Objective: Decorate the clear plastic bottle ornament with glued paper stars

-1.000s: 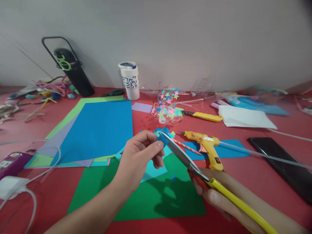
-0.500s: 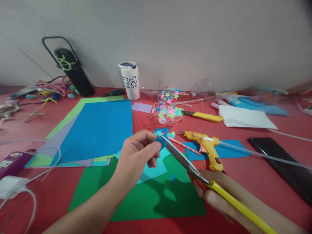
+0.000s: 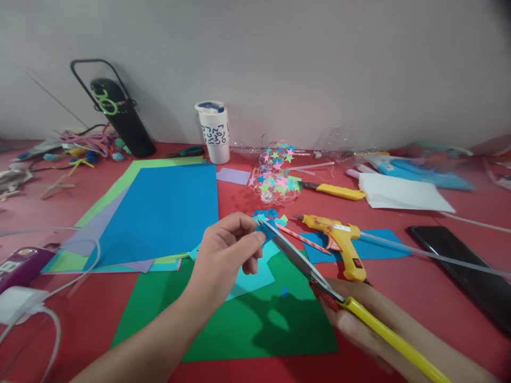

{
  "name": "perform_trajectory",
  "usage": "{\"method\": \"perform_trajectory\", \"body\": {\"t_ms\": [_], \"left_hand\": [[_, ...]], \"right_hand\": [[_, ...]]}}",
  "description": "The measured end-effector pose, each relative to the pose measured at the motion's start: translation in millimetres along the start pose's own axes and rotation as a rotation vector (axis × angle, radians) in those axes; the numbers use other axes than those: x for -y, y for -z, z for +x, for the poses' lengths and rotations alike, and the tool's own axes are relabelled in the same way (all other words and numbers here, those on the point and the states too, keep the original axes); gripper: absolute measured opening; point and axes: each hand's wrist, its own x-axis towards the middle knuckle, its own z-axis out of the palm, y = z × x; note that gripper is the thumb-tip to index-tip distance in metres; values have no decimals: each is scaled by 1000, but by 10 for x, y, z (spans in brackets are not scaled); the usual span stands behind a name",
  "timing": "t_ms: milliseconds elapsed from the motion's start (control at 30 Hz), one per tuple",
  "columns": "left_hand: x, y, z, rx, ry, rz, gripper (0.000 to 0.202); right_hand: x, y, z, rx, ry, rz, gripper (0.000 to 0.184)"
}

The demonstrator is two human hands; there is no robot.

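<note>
Between thumb and fingers, my left hand [image 3: 229, 247] pinches a small piece of blue paper [image 3: 266, 230]. My right hand [image 3: 355, 314] grips a pair of scissors [image 3: 295, 255] with long metal blades and yellow-and-red handles. The blade tips lie at the blue paper, close to my left fingertips. Below both hands are a light-blue sheet [image 3: 249, 284] and a large green sheet [image 3: 223, 335], with a tiny blue scrap [image 3: 283, 291] on the green. Small cut paper pieces [image 3: 272, 213] lie just beyond my left fingers, beside a striped paper straw [image 3: 303, 238].
A yellow glue gun [image 3: 339, 234] and a phone [image 3: 459, 271] lie on the right. Behind are a utility knife [image 3: 339, 191], star-filled clear plastic [image 3: 277, 175], a white tumbler [image 3: 215, 133] and a black bottle [image 3: 123, 122]. Coloured sheets [image 3: 167, 213] are stacked left, near a white cable [image 3: 51, 319].
Hardly anything differs. Both hands, the scissors and the blue paper keep nearly the same position, and the view has shifted very slightly.
</note>
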Motion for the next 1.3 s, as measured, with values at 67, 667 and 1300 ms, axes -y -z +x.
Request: {"method": "perform_trajectory", "body": {"t_ms": [67,667,1300], "left_hand": [[2,1,5,4,-1,2,8],[14,-49,-32,-6,-47,-39,9],[23,-85,-46,-29,-15,-18,14]], "right_hand": [[3,9,3,22,1,-2,36],[-92,-69,-34,6,-69,39,46],[36,-164,-52,-40,-125,145,42]]}}
